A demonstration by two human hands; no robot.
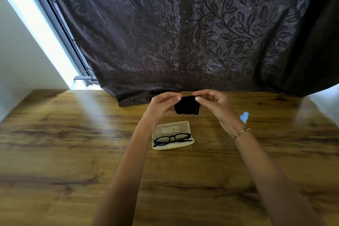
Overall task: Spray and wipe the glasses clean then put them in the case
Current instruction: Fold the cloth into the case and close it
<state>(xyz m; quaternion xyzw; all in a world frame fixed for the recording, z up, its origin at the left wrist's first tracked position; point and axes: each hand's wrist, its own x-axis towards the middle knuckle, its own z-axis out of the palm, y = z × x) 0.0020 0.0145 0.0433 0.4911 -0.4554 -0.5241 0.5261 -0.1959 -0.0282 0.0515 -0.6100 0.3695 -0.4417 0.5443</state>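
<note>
The left hand (163, 105) is raised above the table (73, 152) with its fingers and thumb pinched on one upper corner of a small black cloth (187, 106), and the opposite corner is pinched by the right hand (212, 104), so that the cloth is held between the two and hangs down in a soft, slightly folded shape. A beaded bracelet (240, 134) is worn on the right wrist. Nearer the person, below the hands, the glasses (172, 138) are seen lying in the lower half of an open cream-coloured case (172, 127); they are black-framed with rounded-rectangular lenses. Dark print is visible on the inside of the case's raised lid. A pale blue spray bottle (244, 116) is partly hidden behind the right wrist. A dark leaf-patterned curtain (183, 33) is draped onto the table's far edge.
</note>
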